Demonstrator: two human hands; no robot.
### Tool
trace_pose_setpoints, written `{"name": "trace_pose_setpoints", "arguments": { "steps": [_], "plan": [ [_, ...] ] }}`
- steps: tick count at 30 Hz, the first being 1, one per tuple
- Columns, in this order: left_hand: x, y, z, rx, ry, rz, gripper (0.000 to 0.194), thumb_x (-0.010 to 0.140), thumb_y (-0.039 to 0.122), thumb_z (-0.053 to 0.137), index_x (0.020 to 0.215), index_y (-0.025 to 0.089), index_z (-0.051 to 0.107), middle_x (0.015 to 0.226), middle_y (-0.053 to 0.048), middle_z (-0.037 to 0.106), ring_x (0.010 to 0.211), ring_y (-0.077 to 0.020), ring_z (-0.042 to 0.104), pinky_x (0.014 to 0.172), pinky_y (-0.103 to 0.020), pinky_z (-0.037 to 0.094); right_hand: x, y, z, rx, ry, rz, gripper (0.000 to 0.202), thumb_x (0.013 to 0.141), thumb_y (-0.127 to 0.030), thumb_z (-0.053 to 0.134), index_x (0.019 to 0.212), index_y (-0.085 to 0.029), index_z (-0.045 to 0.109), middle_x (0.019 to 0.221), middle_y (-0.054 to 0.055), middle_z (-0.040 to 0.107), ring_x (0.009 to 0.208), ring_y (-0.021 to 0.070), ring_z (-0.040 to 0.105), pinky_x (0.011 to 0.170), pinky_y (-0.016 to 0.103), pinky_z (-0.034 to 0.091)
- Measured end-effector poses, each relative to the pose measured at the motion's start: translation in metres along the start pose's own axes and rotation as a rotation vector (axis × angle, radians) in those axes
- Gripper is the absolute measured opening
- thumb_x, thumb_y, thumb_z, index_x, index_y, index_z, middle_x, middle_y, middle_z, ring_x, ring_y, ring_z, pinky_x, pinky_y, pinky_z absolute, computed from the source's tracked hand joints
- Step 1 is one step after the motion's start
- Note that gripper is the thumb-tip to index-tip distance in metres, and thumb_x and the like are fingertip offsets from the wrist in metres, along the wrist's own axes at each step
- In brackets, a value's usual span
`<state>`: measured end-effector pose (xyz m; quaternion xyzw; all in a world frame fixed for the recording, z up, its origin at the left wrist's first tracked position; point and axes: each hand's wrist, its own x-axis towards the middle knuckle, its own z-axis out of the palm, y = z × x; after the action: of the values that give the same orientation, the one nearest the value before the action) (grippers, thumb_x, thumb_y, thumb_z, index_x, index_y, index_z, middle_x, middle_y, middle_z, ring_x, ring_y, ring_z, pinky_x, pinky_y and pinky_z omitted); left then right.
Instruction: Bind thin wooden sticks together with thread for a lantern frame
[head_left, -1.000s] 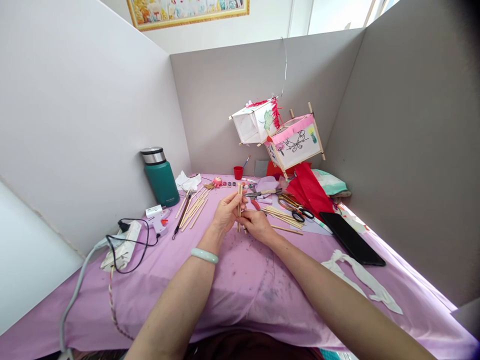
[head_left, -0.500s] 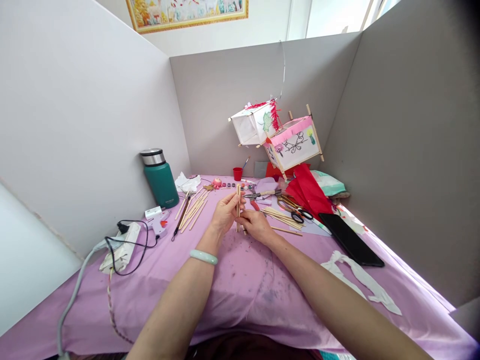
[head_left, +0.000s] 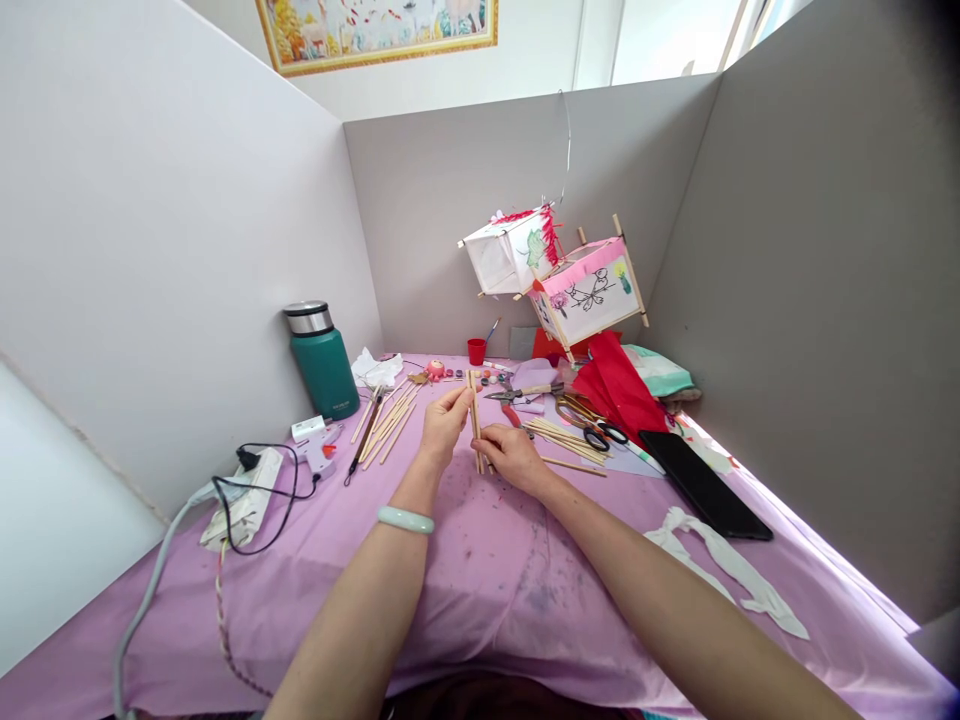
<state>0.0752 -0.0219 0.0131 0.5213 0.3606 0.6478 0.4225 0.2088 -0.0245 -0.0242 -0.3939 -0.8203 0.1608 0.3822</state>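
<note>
Wooden sticks (head_left: pixel 475 422), thin, straight & pale, stand nr-upright in both hands, R of the green flask (head_left: pixel 325 372) & a bit nearer the camera; exact no. can't tell, fingers cover parts. L hand (head_left: pixel 444 425): grip clamped on sticks' upper part, some fingers hidden behind. R hand (head_left: pixel 510 457): grip pinched on their lower part, palm out of view; a stick end pokes out under it, rest hidden. Can't tell if lower ends touch the tabletop (head_left: pixel 465 590), covered in creased lilac cloth w/ dark smudges.

Flask: smooth cylinder, metallic collar, dark lid; print nr base too small to read. Loose sticks (head_left: pixel 391 428) just R of flask, overlapping, so count unclear. 2nd bundle (head_left: pixel 566 437) well R of flask, past R hand, same slim shape. Scissors (head_left: pixel 596 437) there too, black loops, blades partly covered. Red sheet (head_left: pixel 619 385) farther R of flask, folded; fabric or paper, can't tell. White lantern (head_left: pixel 499 260) R of & higher than flask, thin panels on stick frame, partly overlapped by pink-edged lantern (head_left: pixel 589 295). Framed picture (head_left: pixel 382 30) above flask, top cut off.
</note>
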Motion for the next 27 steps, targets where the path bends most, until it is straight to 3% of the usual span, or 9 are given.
{"name": "trace_pose_setpoints", "arguments": {
  "steps": [7, 13, 16, 21, 27],
  "plan": [
    [-0.001, 0.003, 0.0, -0.042, -0.045, 0.066, 0.026, 0.073, 0.038, 0.069, 0.082, 0.014, 0.071, 0.05, 0.004, 0.047, 0.046, -0.007, 0.043, 0.045, -0.02, 0.035, 0.0, 0.002, 0.002, 0.089, 0.016, 0.018, 0.022, 0.085, -0.022, 0.056, 0.065, -0.017, 0.06, 0.064, -0.001, 0.057, 0.064, 0.0113, 0.05, 0.062, 0.022, 0.035],
    [0.014, 0.0, -0.018, -0.303, 0.244, 0.082, 0.024, 0.075, 0.036, 0.069, 0.082, 0.014, 0.064, 0.062, 0.004, 0.055, 0.047, -0.0045, 0.047, 0.049, -0.018, 0.045, -0.001, 0.005, -0.002, 0.232, 0.164, 0.103, 0.028, 0.088, -0.031, 0.049, 0.069, -0.018, 0.064, 0.06, -0.001, 0.056, 0.06, 0.0122, 0.053, 0.061, 0.023, 0.04],
    [0.019, -0.002, -0.027, -0.463, 0.321, 0.029, 0.018, 0.076, 0.029, 0.069, 0.08, 0.015, 0.059, 0.062, 0.005, 0.057, 0.05, -0.0039, 0.054, 0.058, -0.019, 0.051, 0.0, 0.007, -0.004, 0.336, 0.239, 0.149, 0.029, 0.088, -0.037, 0.05, 0.073, -0.017, 0.066, 0.057, 0.0, 0.055, 0.057, 0.0128, 0.054, 0.06, 0.024, 0.043],
    [0.015, -0.008, -0.019, -0.543, 0.199, -0.197, 0.012, 0.075, 0.016, 0.07, 0.074, 0.014, 0.057, 0.067, 0.0, 0.066, 0.061, -0.0083, 0.065, 0.068, -0.022, 0.055, 0.003, 0.0, -0.006, 0.554, 0.269, 0.203, 0.036, 0.08, -0.046, 0.056, 0.096, -0.016, 0.069, 0.062, 0.0, 0.058, 0.054, 0.0132, 0.054, 0.057, 0.027, 0.048],
    [0.007, -0.013, -0.009, -0.457, 0.003, -0.476, 0.004, 0.077, 0.012, 0.065, 0.073, 0.011, 0.063, 0.068, -0.006, 0.069, 0.063, -0.0117, 0.067, 0.066, -0.023, 0.055, 0.004, -0.002, -0.011, 0.644, 0.335, 0.196, 0.04, 0.077, -0.052, 0.058, 0.09, -0.015, 0.066, 0.059, 0.0, 0.057, 0.053, 0.0131, 0.053, 0.056, 0.027, 0.05]
  ]
}}
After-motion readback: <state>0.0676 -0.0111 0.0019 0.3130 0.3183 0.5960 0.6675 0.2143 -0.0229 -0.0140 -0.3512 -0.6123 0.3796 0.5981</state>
